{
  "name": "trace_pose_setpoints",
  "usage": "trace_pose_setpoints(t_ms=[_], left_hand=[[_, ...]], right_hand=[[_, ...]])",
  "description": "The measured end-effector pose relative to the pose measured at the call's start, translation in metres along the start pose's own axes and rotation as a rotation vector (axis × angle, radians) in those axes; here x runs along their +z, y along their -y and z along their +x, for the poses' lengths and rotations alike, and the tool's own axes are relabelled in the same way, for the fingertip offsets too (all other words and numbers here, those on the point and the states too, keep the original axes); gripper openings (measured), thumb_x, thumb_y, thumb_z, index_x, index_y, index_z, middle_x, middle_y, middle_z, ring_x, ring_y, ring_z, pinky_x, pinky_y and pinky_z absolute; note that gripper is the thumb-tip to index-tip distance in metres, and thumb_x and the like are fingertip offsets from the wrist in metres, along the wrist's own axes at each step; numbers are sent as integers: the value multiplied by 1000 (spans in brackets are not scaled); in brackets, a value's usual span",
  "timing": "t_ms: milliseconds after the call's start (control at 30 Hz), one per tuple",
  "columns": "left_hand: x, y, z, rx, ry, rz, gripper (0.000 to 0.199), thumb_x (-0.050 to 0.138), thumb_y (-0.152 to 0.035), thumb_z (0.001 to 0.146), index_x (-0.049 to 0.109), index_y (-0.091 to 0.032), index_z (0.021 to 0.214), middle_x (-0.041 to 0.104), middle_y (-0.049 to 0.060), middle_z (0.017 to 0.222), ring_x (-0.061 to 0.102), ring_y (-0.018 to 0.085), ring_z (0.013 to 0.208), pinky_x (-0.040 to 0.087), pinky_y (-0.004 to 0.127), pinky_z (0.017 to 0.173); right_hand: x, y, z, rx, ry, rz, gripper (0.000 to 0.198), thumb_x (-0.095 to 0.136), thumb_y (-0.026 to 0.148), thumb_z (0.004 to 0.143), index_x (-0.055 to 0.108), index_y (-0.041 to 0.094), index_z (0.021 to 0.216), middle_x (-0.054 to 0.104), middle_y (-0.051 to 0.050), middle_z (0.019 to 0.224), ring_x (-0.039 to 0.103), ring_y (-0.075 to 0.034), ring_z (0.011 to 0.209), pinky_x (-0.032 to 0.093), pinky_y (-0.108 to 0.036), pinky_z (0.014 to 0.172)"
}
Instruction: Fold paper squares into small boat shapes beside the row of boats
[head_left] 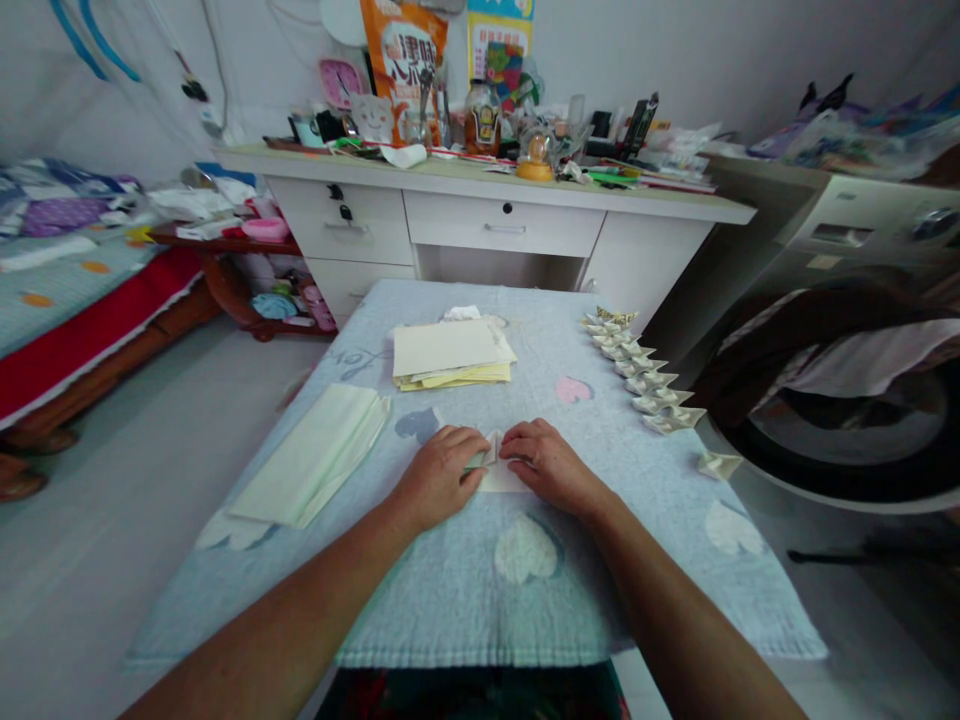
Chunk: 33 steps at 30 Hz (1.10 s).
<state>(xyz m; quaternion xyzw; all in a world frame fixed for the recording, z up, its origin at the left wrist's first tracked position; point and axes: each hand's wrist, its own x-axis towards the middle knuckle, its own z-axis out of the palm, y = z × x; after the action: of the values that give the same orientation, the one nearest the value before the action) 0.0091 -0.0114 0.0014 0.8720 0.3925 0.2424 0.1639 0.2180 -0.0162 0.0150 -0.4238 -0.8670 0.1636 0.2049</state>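
A white desk [502, 215] stands against the far wall of the room, its top crowded with an orange bag [405, 60], a pink clock [340, 83], a lidded jar [482, 120] and many smaller things. In the head view, a bed [75, 290] with a red side is at the far left, and a washing machine [840, 330] with dark and white cloth at its round door is on the right. Nearer, a pale blue tablecloth [480, 610] with heart shapes covers a table. At its middle lies a small folded paper [504, 481], with a pointed part standing up between the two hands. The left hand [448, 472] is closed on the paper's left side, fingers curled above and thumb below; the right hand [551, 465] grips its right side in much the same way. The fingers hide much of the folds. Beyond the hands is a stack of paper [450, 347], cream on top with yellow sheets beneath. To the left lies a pile of pale green sheets [307, 455], slanting across the cloth. Along the right edge runs a close row of folded paper boats [649, 385], with a single boat [718, 465] nearer, apart from the row.
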Motion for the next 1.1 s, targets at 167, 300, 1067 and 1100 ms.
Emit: trace_pose_setpoints(t_ms=[167, 300, 1067, 1100], left_hand=[[3, 2, -1, 33, -30, 36, 15, 60, -16, 83, 65, -19, 97, 66, 4, 100, 57, 19, 95, 47, 34, 88], [7, 2, -1, 68, -63, 112, 12, 56, -14, 86, 67, -19, 89, 67, 4, 101, 59, 19, 94, 49, 34, 86], [10, -1, 0, 217, -46, 254, 14, 52, -12, 88, 66, -15, 89, 70, 7, 99, 63, 20, 94, 54, 36, 83], [10, 0, 0, 214, -45, 253, 14, 52, -12, 88, 66, -15, 90, 70, 7, 99, 63, 20, 94, 54, 36, 83]], right_hand=[[3, -2, 0, -1, -14, -2, 19, 62, 9, 82, 70, 20, 94, 66, -5, 100, 54, -18, 93, 40, -33, 88], [3, -1, -1, -5, -40, -20, 17, 63, 10, 81, 71, 19, 93, 64, -7, 111, 54, -19, 99, 40, -36, 91], [-1, 2, 0, -35, -20, -45, 16, 61, 11, 83, 71, 19, 92, 66, -8, 113, 57, -20, 103, 40, -37, 92], [-1, 3, 0, -32, -17, -47, 16, 60, 12, 83, 71, 19, 92, 66, -8, 114, 57, -20, 103, 40, -37, 92]])
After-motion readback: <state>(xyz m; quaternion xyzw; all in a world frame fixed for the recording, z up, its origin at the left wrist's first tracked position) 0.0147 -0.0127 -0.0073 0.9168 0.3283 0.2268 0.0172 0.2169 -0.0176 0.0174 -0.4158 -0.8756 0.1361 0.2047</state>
